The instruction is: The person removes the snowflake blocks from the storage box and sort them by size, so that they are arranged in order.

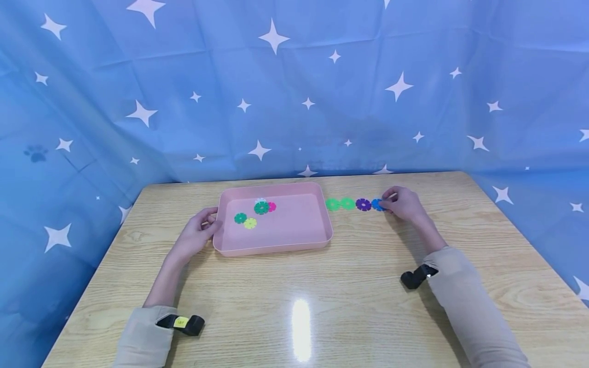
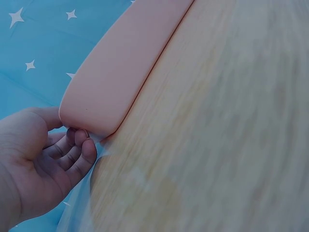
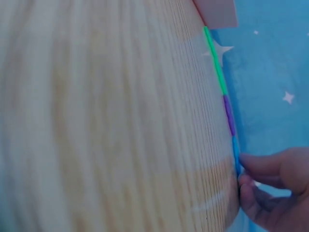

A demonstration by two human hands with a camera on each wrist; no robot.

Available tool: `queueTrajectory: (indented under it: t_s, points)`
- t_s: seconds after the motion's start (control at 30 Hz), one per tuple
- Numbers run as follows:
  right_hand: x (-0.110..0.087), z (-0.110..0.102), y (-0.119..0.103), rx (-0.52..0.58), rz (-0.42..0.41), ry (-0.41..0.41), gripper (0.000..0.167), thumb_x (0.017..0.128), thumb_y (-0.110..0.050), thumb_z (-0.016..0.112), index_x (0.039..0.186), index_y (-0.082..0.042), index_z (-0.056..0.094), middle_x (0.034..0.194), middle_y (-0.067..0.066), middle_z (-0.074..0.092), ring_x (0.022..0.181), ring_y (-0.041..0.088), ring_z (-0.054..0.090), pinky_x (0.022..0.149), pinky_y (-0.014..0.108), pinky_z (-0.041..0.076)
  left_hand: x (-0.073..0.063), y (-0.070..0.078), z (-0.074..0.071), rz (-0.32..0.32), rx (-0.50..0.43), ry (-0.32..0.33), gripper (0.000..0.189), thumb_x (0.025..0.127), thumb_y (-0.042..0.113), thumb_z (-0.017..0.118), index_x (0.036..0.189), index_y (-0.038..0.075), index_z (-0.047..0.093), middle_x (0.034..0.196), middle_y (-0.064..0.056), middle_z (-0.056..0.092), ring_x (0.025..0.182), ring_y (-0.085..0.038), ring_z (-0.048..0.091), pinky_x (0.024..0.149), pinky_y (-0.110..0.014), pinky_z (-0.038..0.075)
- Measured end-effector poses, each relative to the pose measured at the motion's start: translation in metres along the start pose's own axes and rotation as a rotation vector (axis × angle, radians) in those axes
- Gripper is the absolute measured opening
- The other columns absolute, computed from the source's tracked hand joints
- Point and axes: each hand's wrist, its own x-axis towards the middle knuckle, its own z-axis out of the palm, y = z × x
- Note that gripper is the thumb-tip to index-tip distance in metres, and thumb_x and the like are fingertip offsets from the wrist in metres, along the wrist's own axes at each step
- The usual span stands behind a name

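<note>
My left hand (image 1: 195, 236) grips the left end of a pink tray (image 1: 296, 220), thumb over the rim and fingers curled against the outer wall, as the left wrist view shows. To the right of the tray, notched flower-shaped plastic discs lie in a row. Two are light green, a green disc (image 1: 332, 204) at the tray's side and another green disc (image 1: 347, 204); then come a purple disc (image 1: 363, 205) and a blue disc (image 1: 377, 205). At the row's right end my right hand (image 1: 406, 204) pinches the blue disc, covering its right part.
Inside the tray are several more discs: a dark green disc (image 1: 240, 218), a yellow disc (image 1: 250, 223), a larger green disc (image 1: 261, 208), a pink disc (image 1: 272, 206) and a pale one. A blue star-patterned cloth (image 1: 299, 76) hangs behind the wooden table (image 1: 368, 306).
</note>
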Motion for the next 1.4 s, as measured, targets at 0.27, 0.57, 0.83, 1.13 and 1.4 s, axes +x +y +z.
queueTrajectory:
  t_s: [0.27,0.57,0.83,1.13,1.4]
  points:
    - [-0.002,0.0,-0.001,-0.006,-0.02,0.008,0.035,0.101,-0.017,0.062,0.123,0.009,0.056,0.101,0.024,0.063,0.081,0.028,0.063,0.066,0.032,0.046,0.002,-0.002,-0.001,0.003,0.01,0.0,0.05,0.105,0.013,0.055,0.149,-0.006,0.039,0.107,-0.017,0.049,0.086,-0.02,0.055,0.07,-0.024,0.048]
    - [-0.007,-0.001,-0.004,0.02,-0.043,0.047,0.035,0.103,-0.017,0.059,0.125,0.009,0.055,0.102,0.025,0.064,0.081,0.03,0.065,0.062,0.029,0.048,0.001,-0.001,0.0,0.001,0.008,-0.002,0.051,0.105,0.013,0.055,0.149,-0.006,0.039,0.107,-0.016,0.049,0.085,-0.019,0.054,0.069,-0.025,0.048]
    - [-0.008,0.003,-0.02,0.018,-0.103,0.094,0.03,0.101,-0.017,0.061,0.119,0.007,0.06,0.102,0.023,0.064,0.08,0.026,0.061,0.062,0.029,0.047,0.0,0.0,0.0,-0.005,-0.005,-0.004,0.052,0.105,0.014,0.055,0.15,-0.006,0.038,0.107,-0.015,0.048,0.085,-0.019,0.053,0.07,-0.025,0.048]
    - [-0.003,0.012,-0.047,0.037,-0.151,0.074,0.027,0.101,-0.016,0.061,0.118,0.004,0.062,0.103,0.021,0.066,0.093,0.032,0.063,0.07,0.032,0.049,0.001,-0.001,0.0,-0.001,0.003,0.0,0.051,0.105,0.013,0.055,0.149,-0.006,0.039,0.107,-0.016,0.048,0.085,-0.019,0.052,0.07,-0.024,0.048]
    - [0.0,0.026,-0.075,0.066,-0.245,0.047,0.026,0.1,-0.016,0.062,0.118,0.003,0.063,0.1,0.02,0.068,0.091,0.034,0.068,0.072,0.037,0.052,0.002,-0.002,0.001,0.004,-0.03,-0.003,0.049,0.105,0.01,0.054,0.148,-0.008,0.039,0.107,-0.015,0.048,0.085,-0.014,0.055,0.07,-0.022,0.05]
